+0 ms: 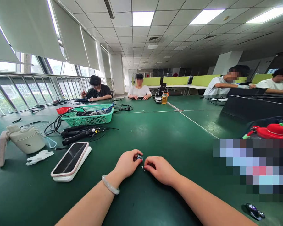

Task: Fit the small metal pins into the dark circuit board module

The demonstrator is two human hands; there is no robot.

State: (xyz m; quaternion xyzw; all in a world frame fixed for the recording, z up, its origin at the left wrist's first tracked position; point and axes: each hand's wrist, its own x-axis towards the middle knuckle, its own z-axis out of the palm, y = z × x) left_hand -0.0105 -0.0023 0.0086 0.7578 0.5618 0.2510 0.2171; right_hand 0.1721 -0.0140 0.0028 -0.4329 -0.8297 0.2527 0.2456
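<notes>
My left hand (129, 162), with a pale bangle at the wrist, is closed on a small circuit board (139, 157) held between thumb and fingers. Close beside it, my right hand (158, 169) is closed in a pinch. At its thumb and fingertip shows a tiny light-and-dark piece (143, 168), too small to name. The two hands are a short gap apart, low over the green table (141, 201). My fingers hide part of the board.
Left of my hands lie two stacked phones (70, 160), a cream flask (27, 139), a crumpled tissue (40, 157), black tools with cables (79, 135) and a green basket (91, 117). At right are a red-lidded item (273, 130) and a small shiny object (254, 211). Several people sit farther back.
</notes>
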